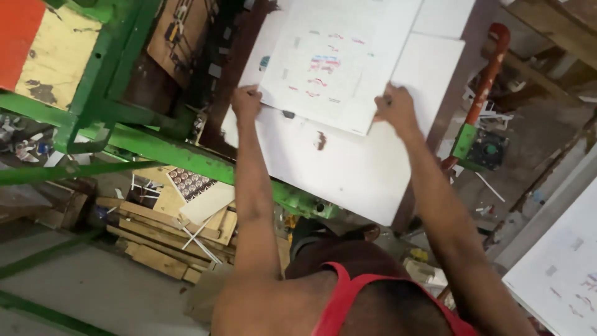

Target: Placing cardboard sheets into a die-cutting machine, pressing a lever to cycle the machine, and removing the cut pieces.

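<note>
A stack of white printed sheets (336,56) lies tilted on a white work surface (348,168). My left hand (246,101) grips the stack's lower left corner. My right hand (396,109) holds its lower right corner. Small red and blue printed marks show on the top sheet. Both arms reach forward from the bottom of the view, over my red vest.
A green metal machine frame (118,112) runs along the left. Wooden blocks and card scraps (168,230) are piled under it on the floor. A red lever with a green control box (482,140) stands on the right. More white printed sheets (559,274) lie at the lower right.
</note>
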